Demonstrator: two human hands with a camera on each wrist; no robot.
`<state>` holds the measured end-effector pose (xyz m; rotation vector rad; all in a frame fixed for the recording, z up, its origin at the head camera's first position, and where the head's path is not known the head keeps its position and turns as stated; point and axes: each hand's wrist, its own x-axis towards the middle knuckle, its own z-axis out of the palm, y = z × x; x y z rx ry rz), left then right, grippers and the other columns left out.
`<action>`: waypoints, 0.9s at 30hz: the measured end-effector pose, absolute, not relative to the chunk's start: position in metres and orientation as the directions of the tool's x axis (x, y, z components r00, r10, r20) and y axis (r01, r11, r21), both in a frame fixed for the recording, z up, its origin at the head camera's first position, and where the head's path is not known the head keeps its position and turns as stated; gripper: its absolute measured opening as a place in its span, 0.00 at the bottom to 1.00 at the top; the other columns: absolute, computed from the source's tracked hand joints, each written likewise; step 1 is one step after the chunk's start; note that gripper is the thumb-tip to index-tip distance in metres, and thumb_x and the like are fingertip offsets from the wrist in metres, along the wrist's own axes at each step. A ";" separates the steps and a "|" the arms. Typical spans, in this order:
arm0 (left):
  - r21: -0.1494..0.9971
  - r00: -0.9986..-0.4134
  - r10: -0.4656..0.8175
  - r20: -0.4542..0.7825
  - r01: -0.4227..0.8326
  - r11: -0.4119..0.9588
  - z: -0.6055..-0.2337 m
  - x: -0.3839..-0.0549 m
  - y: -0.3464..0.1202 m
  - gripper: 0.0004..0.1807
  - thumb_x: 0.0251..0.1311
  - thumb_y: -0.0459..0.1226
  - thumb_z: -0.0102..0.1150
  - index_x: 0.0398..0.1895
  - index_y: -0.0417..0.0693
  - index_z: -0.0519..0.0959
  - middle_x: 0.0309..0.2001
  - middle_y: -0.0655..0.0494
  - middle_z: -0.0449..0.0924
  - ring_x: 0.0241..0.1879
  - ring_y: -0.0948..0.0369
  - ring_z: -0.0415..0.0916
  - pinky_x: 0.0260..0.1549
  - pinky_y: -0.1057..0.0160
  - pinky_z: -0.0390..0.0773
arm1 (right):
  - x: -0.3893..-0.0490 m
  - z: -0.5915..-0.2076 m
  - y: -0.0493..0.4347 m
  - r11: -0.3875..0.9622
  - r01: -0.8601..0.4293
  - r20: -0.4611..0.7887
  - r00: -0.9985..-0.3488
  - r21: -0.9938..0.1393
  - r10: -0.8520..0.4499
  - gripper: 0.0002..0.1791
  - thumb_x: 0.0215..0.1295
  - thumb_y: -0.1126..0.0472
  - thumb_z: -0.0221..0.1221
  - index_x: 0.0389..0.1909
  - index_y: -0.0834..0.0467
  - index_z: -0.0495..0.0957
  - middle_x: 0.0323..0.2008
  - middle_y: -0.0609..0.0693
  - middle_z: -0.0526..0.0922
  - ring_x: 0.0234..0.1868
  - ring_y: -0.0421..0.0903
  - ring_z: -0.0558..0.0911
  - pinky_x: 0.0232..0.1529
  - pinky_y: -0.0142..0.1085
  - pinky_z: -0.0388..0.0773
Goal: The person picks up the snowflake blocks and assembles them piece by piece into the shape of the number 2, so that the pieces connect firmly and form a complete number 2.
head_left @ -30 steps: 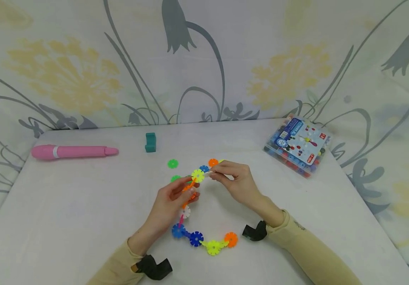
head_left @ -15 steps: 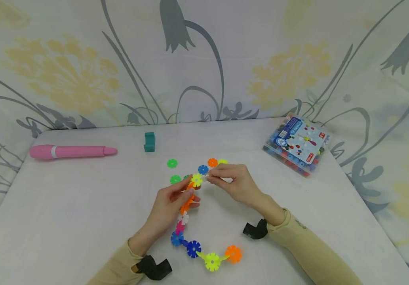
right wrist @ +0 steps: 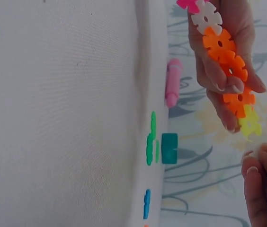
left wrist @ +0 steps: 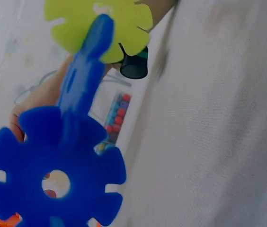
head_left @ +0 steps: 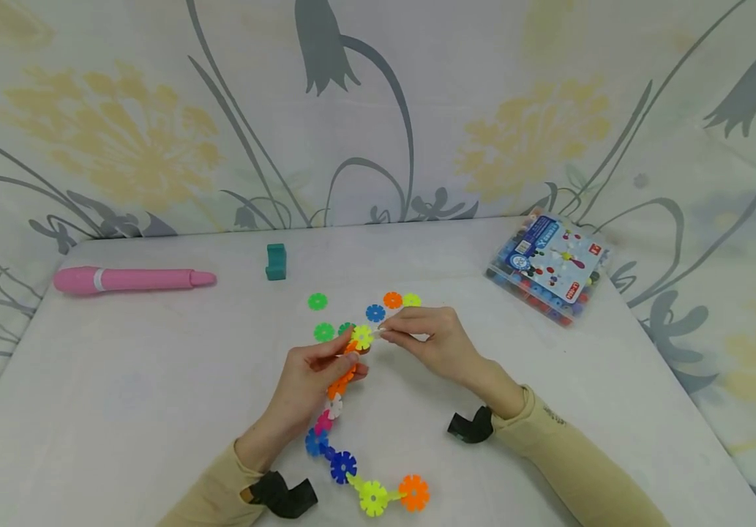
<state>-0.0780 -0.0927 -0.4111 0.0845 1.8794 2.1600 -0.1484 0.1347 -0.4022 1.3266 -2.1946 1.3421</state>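
My left hand [head_left: 308,380] grips a chain of slotted, flower-shaped plastic discs by its orange discs [right wrist: 221,45]. A yellow disc [head_left: 362,337] forms the upper end, just past the fingertips. My right hand [head_left: 440,340] pinches a white disc [head_left: 378,333] at that yellow disc's edge; whether the slots interlock is hard to tell. Below the left hand hang a white disc [head_left: 334,406], a pink disc [head_left: 323,422] and several blue discs [head_left: 343,461]. Another yellow disc [head_left: 367,501] and an orange disc [head_left: 413,487] end the chain at the bottom.
Loose green discs [head_left: 317,301], a blue disc [head_left: 375,313], an orange disc [head_left: 393,300] and a yellow one lie beyond the hands. Farther back are a pink pen-shaped object [head_left: 147,280], a teal block [head_left: 276,262] and a clear box [head_left: 549,267] of coloured parts.
The right hand has come slightly left and nearer with the white disc, closer to the yellow one. The chain's lower part has swung left and toward the person.
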 end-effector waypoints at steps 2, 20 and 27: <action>0.979 -0.960 0.243 -0.139 -0.170 -0.111 -0.411 -0.078 -0.093 0.27 0.68 0.28 0.57 0.70 0.38 0.67 0.52 0.27 0.80 0.37 0.62 0.87 0.47 0.62 0.83 | -0.148 -0.403 0.135 0.160 -0.812 0.614 -0.538 -0.562 -0.577 0.15 0.48 0.79 0.70 0.38 0.66 0.88 0.35 0.54 0.89 0.35 0.47 0.88 0.43 0.31 0.84; 0.982 -0.964 0.225 -0.140 -0.164 -0.092 -0.413 -0.074 -0.092 0.26 0.67 0.27 0.57 0.68 0.38 0.68 0.50 0.28 0.81 0.38 0.58 0.88 0.48 0.62 0.82 | -0.149 -0.402 0.132 0.140 -0.894 0.665 -0.414 -0.426 -0.622 0.12 0.50 0.76 0.71 0.38 0.66 0.88 0.33 0.53 0.88 0.30 0.44 0.84 0.33 0.26 0.80; 0.990 -0.970 0.219 -0.102 -0.120 -0.070 -0.412 -0.076 -0.093 0.26 0.67 0.27 0.57 0.68 0.37 0.69 0.46 0.27 0.82 0.38 0.57 0.88 0.47 0.62 0.83 | -0.149 -0.411 0.131 0.118 -0.864 0.676 -0.461 -0.489 -0.575 0.13 0.48 0.80 0.70 0.37 0.67 0.87 0.33 0.55 0.88 0.32 0.47 0.86 0.36 0.31 0.83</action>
